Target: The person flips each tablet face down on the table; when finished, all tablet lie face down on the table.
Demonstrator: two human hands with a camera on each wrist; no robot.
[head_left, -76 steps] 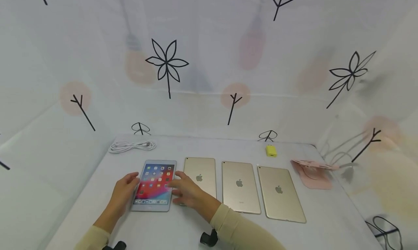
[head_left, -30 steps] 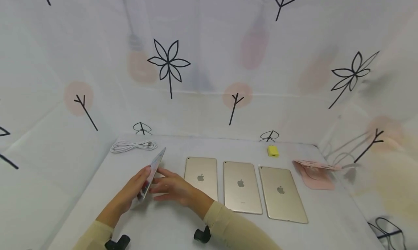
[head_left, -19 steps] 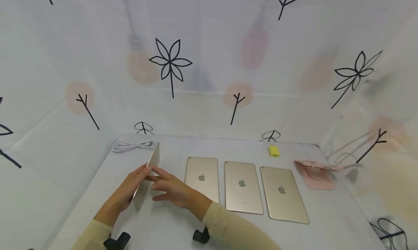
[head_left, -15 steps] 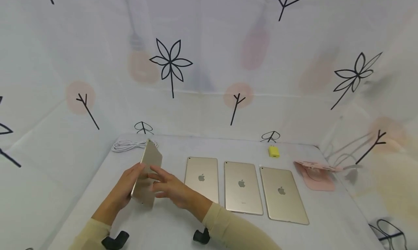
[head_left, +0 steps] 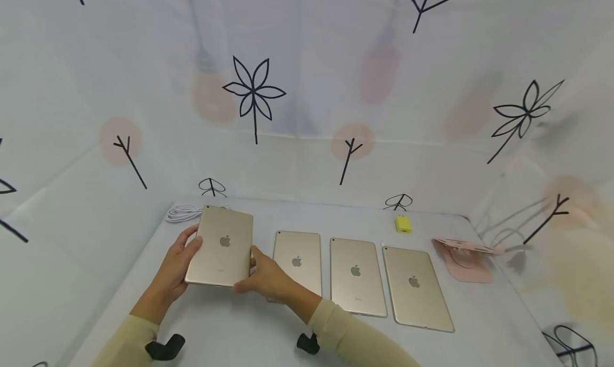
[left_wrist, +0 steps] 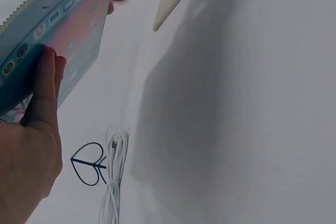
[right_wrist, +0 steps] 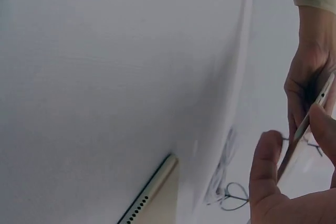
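A gold-backed tablet (head_left: 220, 247) is held up off the table, its back with the apple logo towards the head camera. My left hand (head_left: 170, 266) grips its left edge, thumb on the back. In the left wrist view the lit screen faces downward, with fingers (left_wrist: 46, 85) of my left hand against it. My right hand (head_left: 271, 276) holds the lower right edge and corner; in the right wrist view its fingers (right_wrist: 266, 153) stand close about the tablet's thin edge (right_wrist: 300, 129). Part of the right fingers is hidden behind the tablet.
Three more gold tablets lie back up in a row to the right: a near one (head_left: 297, 260), a middle one (head_left: 356, 276) and a far one (head_left: 417, 287). Behind are a coiled white cable (head_left: 184, 213), a yellow charger plug (head_left: 403, 224) and a pink stand (head_left: 462, 260).
The tablet lay screen up on the table; it has been lifted and turned over, its back now showing. My right hand has moved from behind it to its lower right edge.
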